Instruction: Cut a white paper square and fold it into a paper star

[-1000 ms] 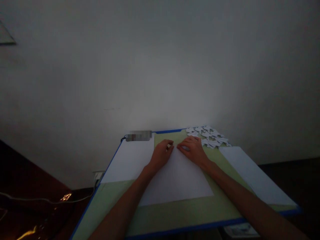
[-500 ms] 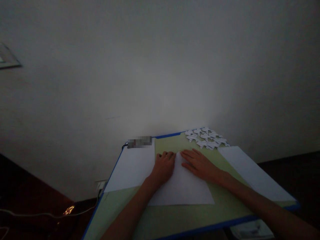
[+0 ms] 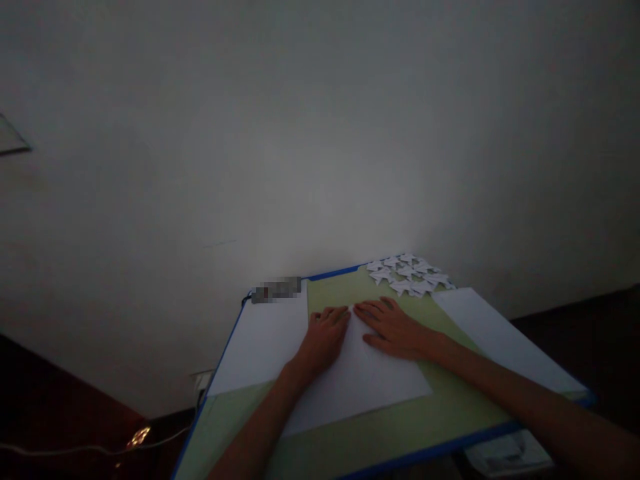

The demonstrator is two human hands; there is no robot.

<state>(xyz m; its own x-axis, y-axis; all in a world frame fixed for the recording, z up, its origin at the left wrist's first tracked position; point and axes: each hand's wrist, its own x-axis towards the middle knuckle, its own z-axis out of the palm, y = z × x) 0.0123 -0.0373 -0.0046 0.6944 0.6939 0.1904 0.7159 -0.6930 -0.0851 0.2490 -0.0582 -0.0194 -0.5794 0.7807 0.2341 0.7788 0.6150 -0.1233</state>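
Observation:
A white sheet of paper (image 3: 357, 383) lies in front of me on the pale green tabletop (image 3: 340, 443). Its far end narrows between my two hands, and my left forearm covers its left side. My left hand (image 3: 327, 333) is on the paper's far left, with fingers bent and closed at the edge near the tip. Flat across the far right part rests my right hand (image 3: 393, 327), fingers stretched and thumb apart. The fingertips of both hands nearly meet at the far tip.
Several small folded white paper pieces (image 3: 407, 273) cluster at the far right corner. White sheets lie at left (image 3: 260, 347) and right (image 3: 505, 340). A blurred-out object (image 3: 277, 290) sits at the far left. A wall (image 3: 320, 147) rises behind the table; a cable (image 3: 100, 450) hangs at left.
The sheet has turned slightly, its near edge now slanting up to the right. My right fingertips have moved left, closer to my left hand. The view has tilted a little.

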